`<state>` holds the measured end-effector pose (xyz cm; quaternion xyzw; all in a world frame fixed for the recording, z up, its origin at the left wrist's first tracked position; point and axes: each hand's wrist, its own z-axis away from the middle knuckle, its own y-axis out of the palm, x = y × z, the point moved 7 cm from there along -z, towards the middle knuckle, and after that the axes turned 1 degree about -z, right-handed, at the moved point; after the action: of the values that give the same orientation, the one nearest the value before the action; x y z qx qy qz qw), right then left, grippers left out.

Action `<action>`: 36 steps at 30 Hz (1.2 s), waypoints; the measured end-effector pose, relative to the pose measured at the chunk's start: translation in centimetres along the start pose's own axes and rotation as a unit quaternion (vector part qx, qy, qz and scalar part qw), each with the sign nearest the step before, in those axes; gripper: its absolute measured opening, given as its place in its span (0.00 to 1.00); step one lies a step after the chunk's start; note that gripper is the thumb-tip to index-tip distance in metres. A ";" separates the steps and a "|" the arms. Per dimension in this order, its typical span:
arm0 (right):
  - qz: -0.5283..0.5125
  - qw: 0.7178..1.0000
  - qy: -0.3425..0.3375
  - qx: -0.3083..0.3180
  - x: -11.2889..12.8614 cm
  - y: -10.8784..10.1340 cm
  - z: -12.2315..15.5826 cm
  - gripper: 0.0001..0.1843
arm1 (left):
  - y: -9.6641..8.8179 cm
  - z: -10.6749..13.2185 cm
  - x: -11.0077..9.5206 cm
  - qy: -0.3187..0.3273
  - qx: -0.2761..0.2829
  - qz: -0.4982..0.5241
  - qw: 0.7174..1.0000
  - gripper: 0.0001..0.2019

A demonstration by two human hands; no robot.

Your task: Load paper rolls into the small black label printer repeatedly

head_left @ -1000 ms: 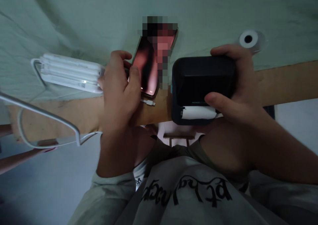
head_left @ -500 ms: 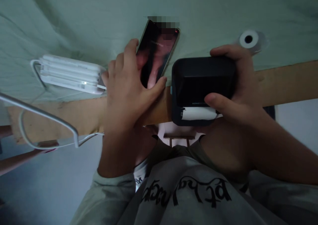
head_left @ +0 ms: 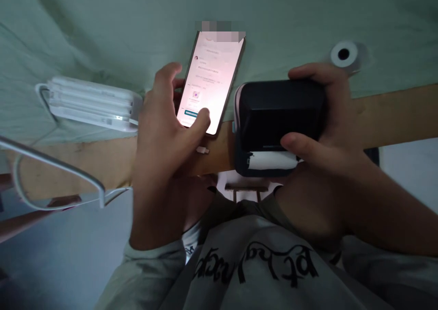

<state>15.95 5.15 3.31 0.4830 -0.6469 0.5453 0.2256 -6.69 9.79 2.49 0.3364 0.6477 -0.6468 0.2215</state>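
Note:
A smartphone point(head_left: 214, 79) with a bright lit screen is just left of the middle. My left hand point(head_left: 164, 127) grips it by its lower part, fingers along the left edge and thumb over the bottom of the screen. In my right hand point(head_left: 328, 118) is a black thermal printer point(head_left: 273, 113), held at its right side with the thumb on the front. White paper point(head_left: 272, 160) shows in the slot on the printer's near side. Between the hands, a small white cable plug point(head_left: 203, 150) lies near the wooden edge.
A white power bank-like block point(head_left: 92, 102) with a cord lies at left. A white cable point(head_left: 58, 157) loops over the wooden table edge point(head_left: 393, 113). Behind the right hand stands a white paper roll point(head_left: 344, 54) on the green cloth point(head_left: 280, 27). Another person's limbs point(head_left: 30, 221) show at lower left.
The phone's screen has gone from dark to lit. My left thumb has moved left, onto the screen's lower part, and the cable plug has come into view. The printer has barely moved.

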 end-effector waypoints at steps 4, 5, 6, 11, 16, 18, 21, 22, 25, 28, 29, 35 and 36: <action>0.000 1.000 0.004 -0.003 -0.1 0.0 0.0 0.37 | 0.0 0.1 0.5 0.033 0.017 0.014 0.999 0.35; -0.001 1.000 0.006 -0.003 -0.1 0.0 0.0 0.37 | -0.1 0.1 0.8 0.031 0.009 0.018 0.999 0.34; -0.003 1.000 0.011 -0.003 -0.2 0.0 0.1 0.37 | -0.2 0.1 1.0 0.026 0.000 0.023 0.999 0.33; -0.003 1.000 0.024 -0.002 -0.2 0.0 0.2 0.36 | -0.3 0.1 1.4 0.004 -0.020 0.058 0.998 0.31; 0.004 1.000 0.005 -0.002 -0.2 0.0 0.1 0.37 | -0.3 0.1 1.3 -0.006 -0.027 0.068 0.997 0.31; 0.000 1.000 0.004 -0.004 -0.2 0.0 0.0 0.38 | -0.3 0.1 1.4 -0.009 -0.024 0.073 0.997 0.31; -0.002 1.000 0.008 -0.011 -0.2 -0.1 0.0 0.36 | -0.2 0.0 1.5 -0.010 -0.018 0.078 0.997 0.31; 0.000 1.000 0.010 -0.012 -0.2 -0.2 0.0 0.36 | -0.2 0.0 1.5 -0.009 -0.017 0.080 0.997 0.32; 0.004 1.000 0.011 -0.007 -0.3 -0.1 0.1 0.37 | -0.2 0.0 1.1 0.001 0.002 0.084 0.996 0.34; 0.009 1.000 0.001 -0.006 -0.3 -0.1 0.1 0.39 | 0.0 0.1 0.6 0.008 0.048 0.099 0.994 0.39; 0.010 1.000 0.000 -0.007 -0.2 -0.1 0.1 0.39 | 0.1 0.1 0.6 0.005 0.060 0.106 0.993 0.40; -0.006 1.000 0.015 -0.010 -0.2 0.0 0.2 0.36 | 0.3 0.3 0.6 0.045 0.078 0.074 0.993 0.45; -0.009 1.000 0.013 -0.010 -0.2 0.0 0.2 0.37 | 0.3 0.3 0.5 0.057 0.080 0.068 0.993 0.46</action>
<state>16.06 5.03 3.10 0.4791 -0.6450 0.5432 0.2436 -6.81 9.53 1.90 0.4327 0.5812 -0.6595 0.2000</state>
